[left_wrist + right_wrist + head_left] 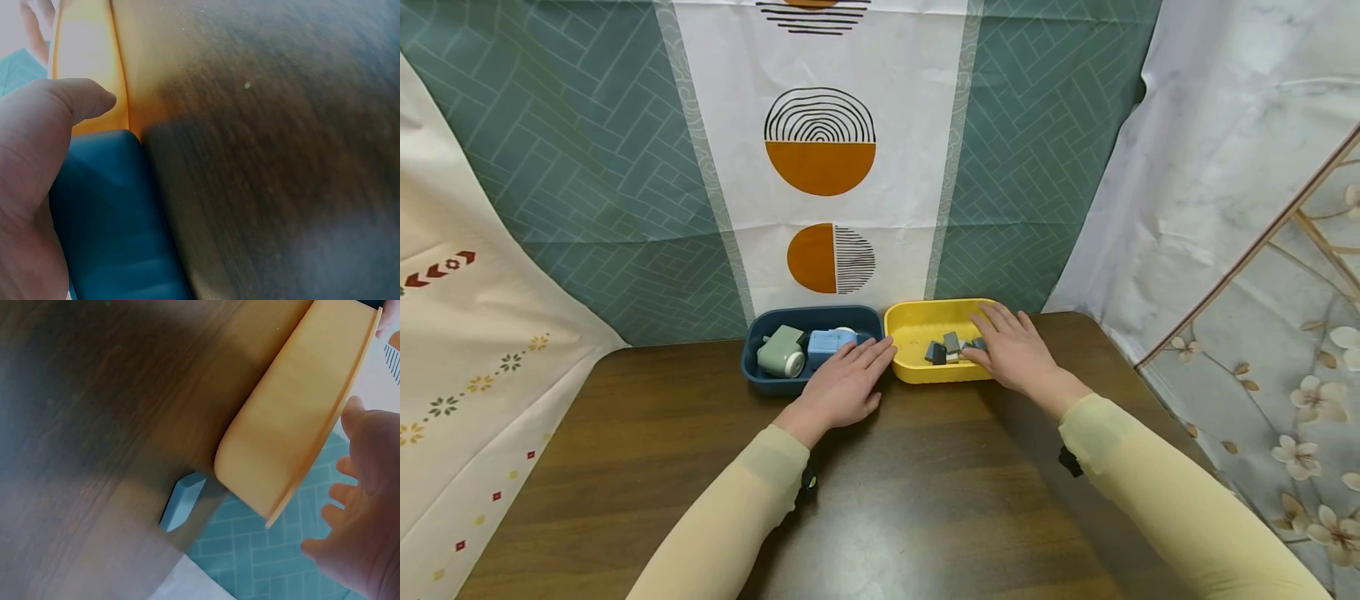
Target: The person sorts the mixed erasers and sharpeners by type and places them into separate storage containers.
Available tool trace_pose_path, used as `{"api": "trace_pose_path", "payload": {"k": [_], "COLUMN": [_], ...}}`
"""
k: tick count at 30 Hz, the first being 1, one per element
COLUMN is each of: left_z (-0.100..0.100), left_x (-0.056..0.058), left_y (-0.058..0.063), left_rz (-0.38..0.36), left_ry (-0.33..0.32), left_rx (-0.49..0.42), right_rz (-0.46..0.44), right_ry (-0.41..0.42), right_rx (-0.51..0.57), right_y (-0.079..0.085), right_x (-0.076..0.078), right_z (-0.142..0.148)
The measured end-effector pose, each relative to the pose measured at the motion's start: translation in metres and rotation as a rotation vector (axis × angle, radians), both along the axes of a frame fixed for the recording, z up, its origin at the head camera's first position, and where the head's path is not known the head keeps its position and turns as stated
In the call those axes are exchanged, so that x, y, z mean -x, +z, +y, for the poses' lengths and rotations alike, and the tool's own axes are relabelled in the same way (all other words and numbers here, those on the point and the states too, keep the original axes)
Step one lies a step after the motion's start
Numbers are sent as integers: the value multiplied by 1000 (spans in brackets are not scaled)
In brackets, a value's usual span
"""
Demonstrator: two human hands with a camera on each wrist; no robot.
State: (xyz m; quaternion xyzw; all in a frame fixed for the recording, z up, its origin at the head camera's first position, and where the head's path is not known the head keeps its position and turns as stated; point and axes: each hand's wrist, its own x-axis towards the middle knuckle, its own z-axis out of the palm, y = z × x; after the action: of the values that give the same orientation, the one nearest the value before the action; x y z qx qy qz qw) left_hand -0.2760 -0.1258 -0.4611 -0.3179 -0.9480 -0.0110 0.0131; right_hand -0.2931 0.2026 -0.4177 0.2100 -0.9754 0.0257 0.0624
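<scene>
My left hand (847, 385) reaches over the right end of a dark blue bin (767, 385), its straight fingertips at the yellow bin's left rim. Inside the blue bin lie a grey-green toy-like piece with a round white end (782, 351) and a light blue one (827, 343), partly covered by the hand. Over the right end of the yellow bin (917, 321) is my right hand (1017, 354), fingers spread and thumb near several small grey and dark blocks (951, 343). Neither hand grips anything. In the right wrist view, the right hand (369, 494) hovers by the yellow rim.
A grey-blue block (182, 501) lies on the wooden table (887, 500) just beyond the yellow bin's right end, hidden in the head view. The two bins stand end to end at the table's back edge, against a patterned cloth (1030, 167). More cloth hangs at both sides.
</scene>
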Motion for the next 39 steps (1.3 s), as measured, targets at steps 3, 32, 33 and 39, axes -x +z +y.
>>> {"api": "trace_pose_path", "payload": {"k": [3,32,33,39], "left_z": [0,0,0,0], "left_x": [0,-2,-2,-2], "left_y": [0,2,2,2], "left_rz": [0,8,9,14], "left_ry": [-3,-4,-5,-8], "left_rx": [0,-6,-7,-7], "right_rz": [5,64,62,48], "right_ry": [1,-13,-14,-24], "right_rx": [-7,14,18,24], "right_y": [1,1,1,2], "right_x": [-3,-23,-24,-28], "right_z": [4,45,46,55]}}
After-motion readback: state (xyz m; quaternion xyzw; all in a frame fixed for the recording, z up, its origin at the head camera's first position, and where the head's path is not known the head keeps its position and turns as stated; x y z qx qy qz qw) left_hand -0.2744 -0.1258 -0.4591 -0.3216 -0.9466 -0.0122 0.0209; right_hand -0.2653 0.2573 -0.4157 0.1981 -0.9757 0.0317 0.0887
